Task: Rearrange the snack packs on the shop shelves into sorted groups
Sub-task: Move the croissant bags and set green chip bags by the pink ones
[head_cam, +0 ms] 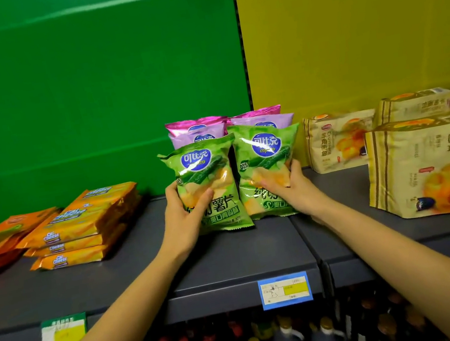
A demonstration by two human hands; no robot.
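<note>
Left hand [185, 217] grips one green chip bag [208, 185], right hand [292, 188] grips another [266, 160] (side by side, upright) on a grey shelf [232, 258], purple bags [196, 132] behind.

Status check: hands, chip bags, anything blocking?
Left hand gripping left green chip bag; right hand gripping right green chip bag. Both upright on shelf, pink bags behind. Nothing blocking.

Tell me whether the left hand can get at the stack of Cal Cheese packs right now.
Probably not yet: the left hand is closed on a green chip bag. The shelf between it and the Cal Cheese packs looks bare.
</note>
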